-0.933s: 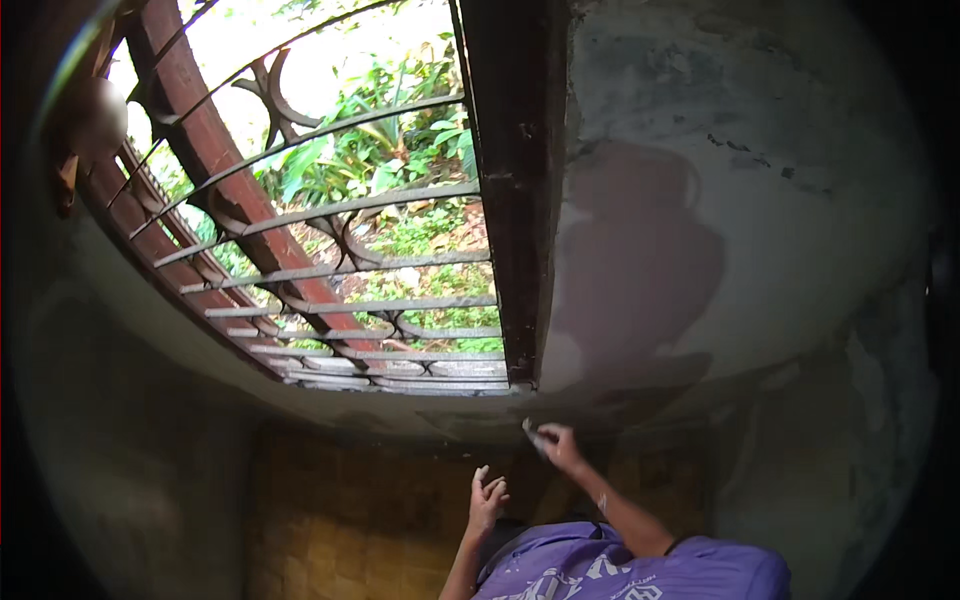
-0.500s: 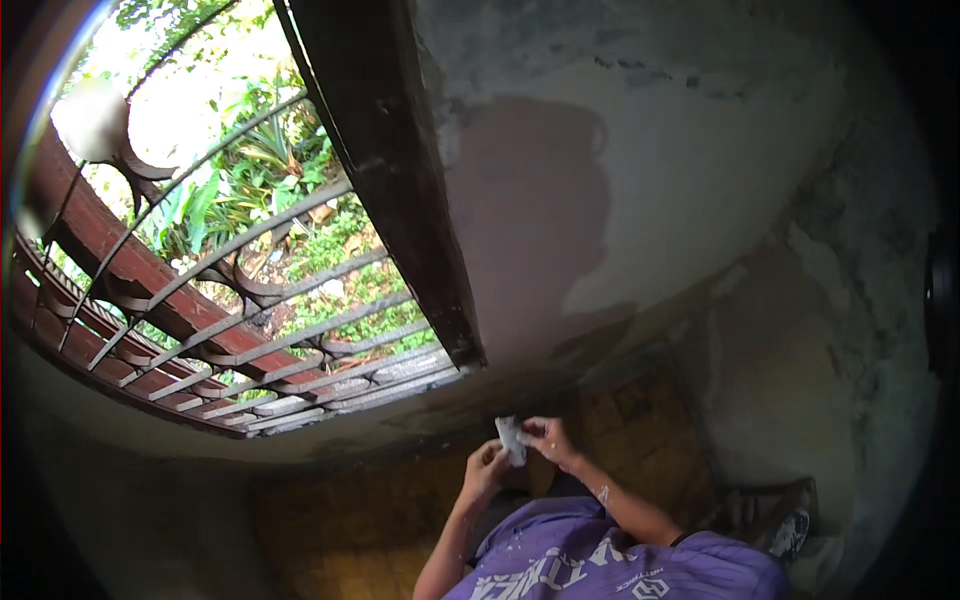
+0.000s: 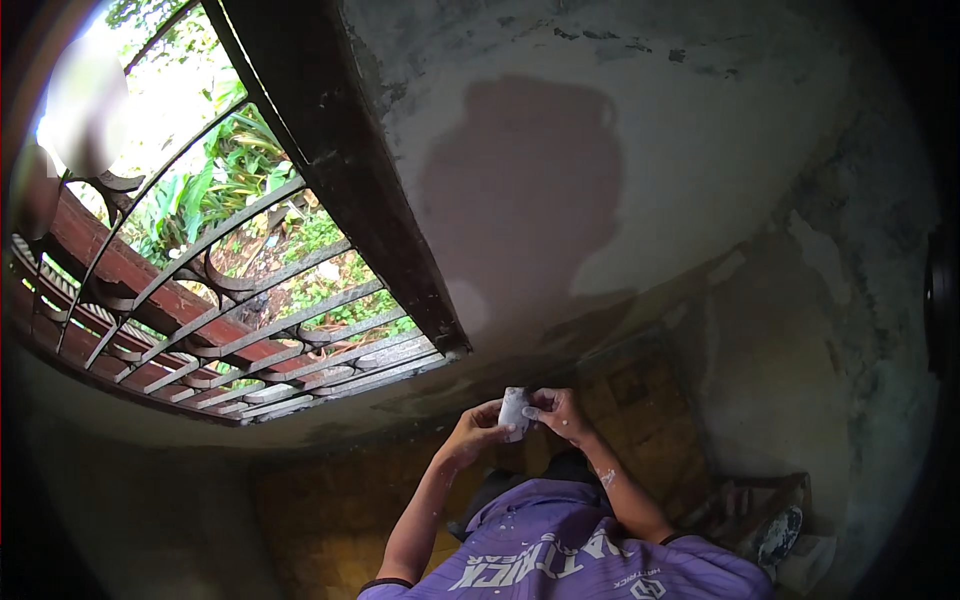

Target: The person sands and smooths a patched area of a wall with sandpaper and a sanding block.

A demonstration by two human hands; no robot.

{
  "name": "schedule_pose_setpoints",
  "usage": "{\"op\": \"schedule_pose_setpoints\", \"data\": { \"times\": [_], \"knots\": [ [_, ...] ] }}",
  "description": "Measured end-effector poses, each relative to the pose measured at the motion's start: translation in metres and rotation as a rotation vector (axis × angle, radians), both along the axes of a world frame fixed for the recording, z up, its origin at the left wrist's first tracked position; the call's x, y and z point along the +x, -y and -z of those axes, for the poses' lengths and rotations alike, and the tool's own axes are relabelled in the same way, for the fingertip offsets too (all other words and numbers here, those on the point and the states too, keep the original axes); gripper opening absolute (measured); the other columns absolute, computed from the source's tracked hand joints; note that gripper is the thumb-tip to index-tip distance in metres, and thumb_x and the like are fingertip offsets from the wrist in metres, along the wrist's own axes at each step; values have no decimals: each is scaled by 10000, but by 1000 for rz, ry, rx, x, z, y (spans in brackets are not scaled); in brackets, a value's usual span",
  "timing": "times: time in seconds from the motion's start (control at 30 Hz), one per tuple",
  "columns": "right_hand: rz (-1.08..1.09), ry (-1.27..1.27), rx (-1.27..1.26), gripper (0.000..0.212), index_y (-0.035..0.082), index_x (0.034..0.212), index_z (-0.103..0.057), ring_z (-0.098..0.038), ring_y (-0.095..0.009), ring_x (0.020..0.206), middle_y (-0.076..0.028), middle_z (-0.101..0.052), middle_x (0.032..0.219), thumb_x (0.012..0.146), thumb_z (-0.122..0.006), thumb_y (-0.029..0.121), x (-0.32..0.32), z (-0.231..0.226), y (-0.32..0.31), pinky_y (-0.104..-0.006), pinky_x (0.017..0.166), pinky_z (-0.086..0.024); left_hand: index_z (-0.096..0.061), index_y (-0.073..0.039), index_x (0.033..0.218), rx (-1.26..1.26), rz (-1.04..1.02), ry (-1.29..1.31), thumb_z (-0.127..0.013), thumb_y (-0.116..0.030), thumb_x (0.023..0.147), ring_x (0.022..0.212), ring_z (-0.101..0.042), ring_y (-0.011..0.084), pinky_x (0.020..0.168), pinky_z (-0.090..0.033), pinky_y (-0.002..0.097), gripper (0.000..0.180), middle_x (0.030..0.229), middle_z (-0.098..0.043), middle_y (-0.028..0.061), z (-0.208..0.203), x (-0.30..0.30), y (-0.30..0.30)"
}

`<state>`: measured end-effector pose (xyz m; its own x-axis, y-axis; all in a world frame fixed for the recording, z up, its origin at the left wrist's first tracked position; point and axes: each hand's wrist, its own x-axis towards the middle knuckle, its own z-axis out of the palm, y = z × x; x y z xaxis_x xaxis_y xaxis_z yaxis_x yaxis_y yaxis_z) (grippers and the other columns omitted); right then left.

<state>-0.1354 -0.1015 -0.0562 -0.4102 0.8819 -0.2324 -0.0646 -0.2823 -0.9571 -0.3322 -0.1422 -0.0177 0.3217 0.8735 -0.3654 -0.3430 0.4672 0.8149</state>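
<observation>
I hold a small flat whitish piece (image 3: 514,411) upright in front of my shirt (image 3: 560,540), between both hands. The fingers of my left hand (image 3: 474,434) are closed on its left edge, thumb across the lower face; those of my right hand (image 3: 562,414) pinch its right edge, narrow, with pale smears on them. Its top edge stands free above my fingers, pointing toward the wall (image 3: 710,190), though I cannot tell how near that wall is. Up to my left, the dark post (image 3: 350,170) of the window runs down to a corner, and the barred grille (image 3: 385,355) spreads left from it; both hands are apart from that corner. Tiled floor (image 3: 640,420) shows beyond both forearms, leaving open room to either side of my elbows. Low on my right, near my right sleeve, sits a dark, box-like thing (image 3: 745,508) with a rounded, pale-speckled object (image 3: 779,534) at its near side; it is too dim to tell whether it is a container or what lies in it.
</observation>
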Motion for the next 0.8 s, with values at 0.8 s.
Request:
{"op": "schedule_pose_setpoints", "data": {
  "times": [0.8],
  "knots": [
    [-300, -127, -28, 445, 41, 1178, -537, -616, -105, 801, -70, -622, 1037, 771, -716, 20, 90, 24, -71, -237, 648, -516, -493, 1, 997, 782, -1018, -1224, -509, 73, 855, 609, -516, 183, 551, -430, 318, 161, 696, -514, 100, -100, 69, -53]
  ]
}}
